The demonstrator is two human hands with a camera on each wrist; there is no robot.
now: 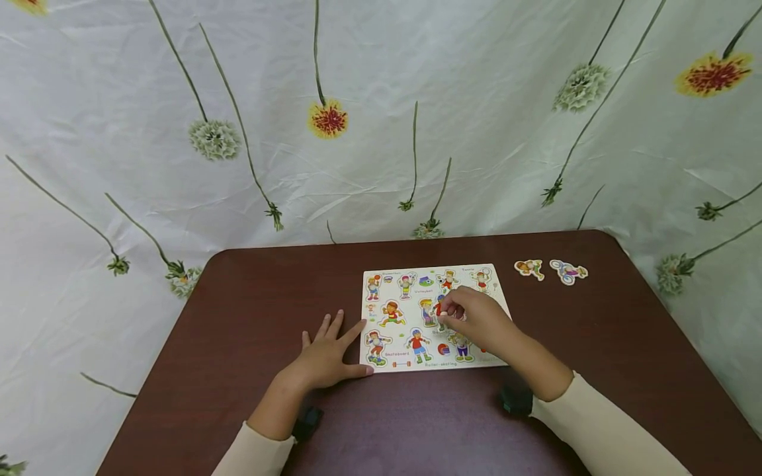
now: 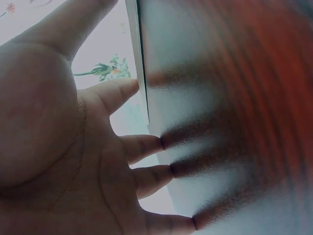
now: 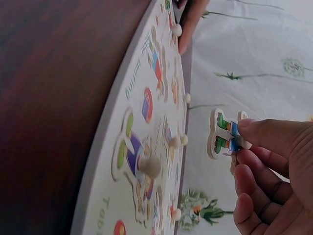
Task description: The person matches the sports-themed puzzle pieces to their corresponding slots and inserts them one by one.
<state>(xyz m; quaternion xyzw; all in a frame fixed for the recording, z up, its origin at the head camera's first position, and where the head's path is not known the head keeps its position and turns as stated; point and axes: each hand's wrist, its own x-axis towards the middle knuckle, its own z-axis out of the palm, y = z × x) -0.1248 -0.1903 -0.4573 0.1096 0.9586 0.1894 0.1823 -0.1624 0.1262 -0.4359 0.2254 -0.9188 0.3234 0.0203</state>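
Note:
A white wooden knob puzzle board (image 1: pixel 409 369) with printed sports figures lies on the table. My right hand (image 1: pixel 479 318) is over its right half, pinching a small puzzle piece (image 3: pixel 222 134) by its knob. That piece, showing green shoes and blue shorts, is held up off the board in the right wrist view. With fingers spread, my left hand (image 1: pixel 324 357) rests at the board's left edge; its thumb and index finger touch the edge, and other fingertips rest on the table. Part of the board is hidden under my right hand.
Two loose puzzle pieces, a crawling-looking figure (image 1: pixel 529 268) and a cyclist (image 1: pixel 569 272), lie on the dark brown table (image 1: pixel 262 291) right of the board. Pieces with knobs (image 3: pixel 150 167) sit on the board. Behind the table hangs a white flowered cloth (image 1: pixel 369 185).

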